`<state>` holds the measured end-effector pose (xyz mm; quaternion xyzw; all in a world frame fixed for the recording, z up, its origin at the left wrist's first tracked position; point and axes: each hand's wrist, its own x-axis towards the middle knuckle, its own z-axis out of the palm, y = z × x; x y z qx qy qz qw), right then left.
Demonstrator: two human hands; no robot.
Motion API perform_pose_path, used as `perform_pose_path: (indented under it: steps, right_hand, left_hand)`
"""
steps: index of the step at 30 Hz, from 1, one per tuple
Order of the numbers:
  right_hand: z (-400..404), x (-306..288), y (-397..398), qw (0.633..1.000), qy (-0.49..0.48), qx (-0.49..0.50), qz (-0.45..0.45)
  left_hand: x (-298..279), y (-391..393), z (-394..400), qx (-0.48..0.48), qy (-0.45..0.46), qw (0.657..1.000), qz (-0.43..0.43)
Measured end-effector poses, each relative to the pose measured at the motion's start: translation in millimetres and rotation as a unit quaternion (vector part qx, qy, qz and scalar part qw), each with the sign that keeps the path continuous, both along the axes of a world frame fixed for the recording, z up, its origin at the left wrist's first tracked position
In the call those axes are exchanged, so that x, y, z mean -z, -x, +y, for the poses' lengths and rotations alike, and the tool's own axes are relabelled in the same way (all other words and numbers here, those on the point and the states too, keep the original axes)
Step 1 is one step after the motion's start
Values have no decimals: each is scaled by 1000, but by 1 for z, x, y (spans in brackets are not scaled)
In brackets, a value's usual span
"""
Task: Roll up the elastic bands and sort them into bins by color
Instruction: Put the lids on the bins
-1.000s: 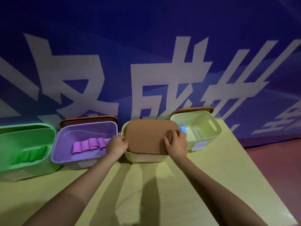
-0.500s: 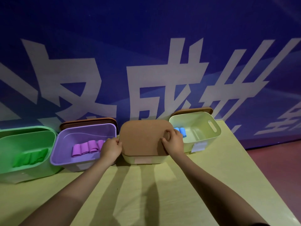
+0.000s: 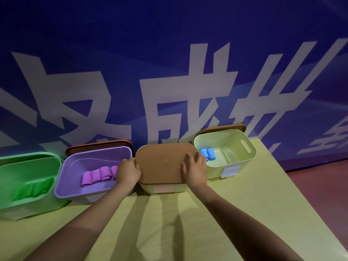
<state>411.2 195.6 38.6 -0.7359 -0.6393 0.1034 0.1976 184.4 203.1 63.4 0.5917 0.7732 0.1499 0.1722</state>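
A brown lid [image 3: 162,162] lies flat on a pale yellow bin [image 3: 163,188] in the middle of the row. My left hand [image 3: 128,172] grips the lid's left edge and my right hand [image 3: 194,170] grips its right edge, fingers curled over the top. To the left, a purple bin [image 3: 69,185] holds several rolled pink bands [image 3: 98,175]. A green bin [image 3: 28,162] at the far left holds rolled green bands [image 3: 33,188]. To the right, an open pale yellow bin [image 3: 243,166] holds two rolled blue bands [image 3: 207,153].
The bins stand in a row at the back of a yellow table [image 3: 188,223], against a blue banner with white characters. Brown lids [image 3: 98,146] lean behind the purple bin and the right bin. The table's right edge drops to a red floor [image 3: 323,189].
The lid has settled flat and square on the middle bin; both hands stay on its edges. The view has shifted slightly, showing both blue rolls.
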Motion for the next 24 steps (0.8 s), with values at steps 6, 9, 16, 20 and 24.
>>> perform_pose_path:
  steps: [6, 9, 16, 20, 24]
  right_hand:
    - [3, 6, -3, 994, -51, -11, 96]
    - [3, 9, -4, 989, -71, 0, 133]
    - [3, 14, -3, 986, -87, 9, 143]
    - [4, 13, 1, 990, -81, 17, 110]
    - [7, 12, 6, 994, -65, 18, 88]
  left_hand:
    - [-2, -2, 14, -44, 34, 996, -65]
    - [-3, -1, 28, -77, 78, 986, -124]
    - [5, 3, 34, -72, 75, 991, -88]
    - [7, -1, 38, -79, 65, 993, -52]
    - [12, -1, 38, -106, 49, 990, -74]
